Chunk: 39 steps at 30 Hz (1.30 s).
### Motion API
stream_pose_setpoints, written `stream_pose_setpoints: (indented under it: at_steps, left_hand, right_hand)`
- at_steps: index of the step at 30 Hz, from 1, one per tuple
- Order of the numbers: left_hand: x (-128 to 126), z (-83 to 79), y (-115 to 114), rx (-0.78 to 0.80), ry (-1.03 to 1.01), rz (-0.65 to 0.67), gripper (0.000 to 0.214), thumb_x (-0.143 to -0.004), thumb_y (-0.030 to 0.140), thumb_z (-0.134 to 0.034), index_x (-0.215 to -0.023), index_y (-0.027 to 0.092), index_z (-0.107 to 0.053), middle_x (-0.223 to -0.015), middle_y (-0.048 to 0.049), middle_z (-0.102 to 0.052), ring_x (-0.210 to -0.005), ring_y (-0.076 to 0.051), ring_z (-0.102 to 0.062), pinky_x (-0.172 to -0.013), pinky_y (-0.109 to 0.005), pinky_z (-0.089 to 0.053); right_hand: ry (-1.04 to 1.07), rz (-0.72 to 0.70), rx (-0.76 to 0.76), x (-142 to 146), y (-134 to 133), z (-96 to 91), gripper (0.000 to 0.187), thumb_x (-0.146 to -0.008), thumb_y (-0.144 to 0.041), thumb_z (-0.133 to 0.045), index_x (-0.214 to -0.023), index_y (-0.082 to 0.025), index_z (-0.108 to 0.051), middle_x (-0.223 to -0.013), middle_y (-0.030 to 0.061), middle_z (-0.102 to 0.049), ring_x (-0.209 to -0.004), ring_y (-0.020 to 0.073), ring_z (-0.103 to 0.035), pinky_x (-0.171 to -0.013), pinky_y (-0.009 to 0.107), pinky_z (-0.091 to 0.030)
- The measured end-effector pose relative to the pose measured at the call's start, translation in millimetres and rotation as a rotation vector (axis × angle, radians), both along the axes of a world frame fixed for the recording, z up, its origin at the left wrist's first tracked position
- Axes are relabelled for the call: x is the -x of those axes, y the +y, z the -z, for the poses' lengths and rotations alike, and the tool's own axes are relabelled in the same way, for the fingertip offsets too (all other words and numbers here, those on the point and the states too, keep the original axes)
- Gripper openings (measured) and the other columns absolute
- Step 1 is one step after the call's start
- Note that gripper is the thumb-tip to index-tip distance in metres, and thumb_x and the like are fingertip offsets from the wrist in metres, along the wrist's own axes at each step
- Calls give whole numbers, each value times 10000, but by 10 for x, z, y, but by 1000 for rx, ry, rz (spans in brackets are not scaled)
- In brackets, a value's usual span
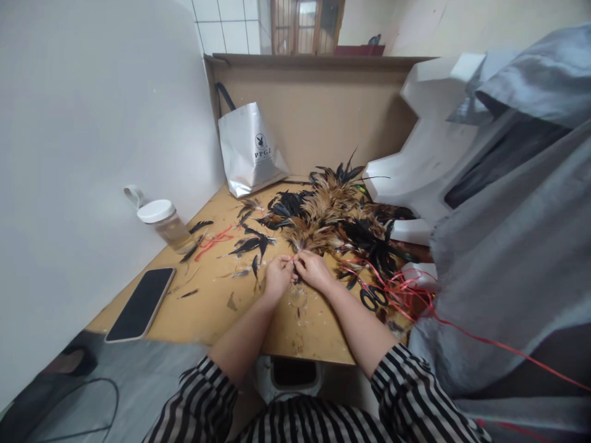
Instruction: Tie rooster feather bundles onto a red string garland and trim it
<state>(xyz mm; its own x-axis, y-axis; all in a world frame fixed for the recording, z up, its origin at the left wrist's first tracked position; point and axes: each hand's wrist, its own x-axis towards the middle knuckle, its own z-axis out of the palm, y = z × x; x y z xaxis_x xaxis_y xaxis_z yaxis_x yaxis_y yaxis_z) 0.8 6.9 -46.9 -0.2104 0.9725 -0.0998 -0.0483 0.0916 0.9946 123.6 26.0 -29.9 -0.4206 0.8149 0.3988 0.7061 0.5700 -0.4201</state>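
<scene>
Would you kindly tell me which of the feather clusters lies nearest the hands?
The tan feather cluster, just beyond the left hand and right hand; the left black cluster and right black cluster lie farther from them.

Two hands (279,275), one phone (141,306), one bottle (172,231), one bag (249,147) and one pair of scissors (373,298) share one table (203,314); feathers (325,206) and red strands (406,290) defy counting.

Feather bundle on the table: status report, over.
Left hand, right hand: close together at near end of feather bundle, exact grip unclear. Bundle tan and black. Scissors and tangled red ribbon lie right of both hands.
</scene>
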Motion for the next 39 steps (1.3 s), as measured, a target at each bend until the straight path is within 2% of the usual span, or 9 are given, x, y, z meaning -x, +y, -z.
stream_pose_setpoints:
  at_steps: [4,9,16,22,27,33,39]
  left_hand:
    - [5,-37,-32,-28,28,-4,189,-739,219,-574,-891,174,-470,-532,59,-565,-350,-85,-525,-335,-156,-387]
    - [39,-11,-58,-127,167,1,249,-750,223,-556,-993,201,-501,-529,48,-571,-369,-105,-544,-348,-168,-376]
    - [60,95,-22,-177,293,40,126,-790,258,-488,-844,169,-559,-586,4,-615,-392,-100,-545,-393,-197,-412]
    - [76,98,-17,-196,294,43,259,-787,243,-498,-1025,170,-570,-625,7,-638,-394,-92,-542,-407,-197,-424]
    - [76,82,-7,-150,272,53,147,-769,249,-530,-844,155,-614,-605,-3,-635,-402,-92,-546,-387,-184,-406]
    - [82,77,0,-130,254,28,147,-754,263,-552,-859,164,-580,-610,2,-638,-374,-90,-534,-357,-179,-383]
    - [123,109,46,-111,225,78,126,-732,274,-558,-781,160,-580,-507,30,-584,-357,-96,-515,-365,-185,-380]
  right_hand:
    - [-9,-13,8,-4,6,-2,159,-854,-183,-448,-761,-178,-577,-771,41,-601,-738,149,-536,-685,233,-360]
    - [6,-15,23,-3,12,-7,157,-852,-171,-452,-754,-177,-575,-778,43,-605,-758,153,-543,-701,237,-367]
    - [13,-10,30,7,10,-6,171,-861,-180,-446,-767,-173,-590,-786,47,-615,-768,152,-546,-707,236,-365]
    - [-8,0,28,7,11,-7,173,-861,-186,-447,-750,-173,-578,-766,45,-610,-749,152,-540,-690,237,-363]
    - [13,-9,29,5,14,0,168,-861,-183,-448,-769,-176,-587,-781,44,-611,-762,150,-543,-704,235,-368]
    - [34,4,43,10,18,16,174,-865,-194,-451,-768,-175,-594,-780,48,-616,-760,151,-550,-711,238,-376]
    - [76,3,67,3,13,5,167,-858,-187,-466,-766,-171,-605,-785,50,-626,-779,151,-565,-728,240,-389]
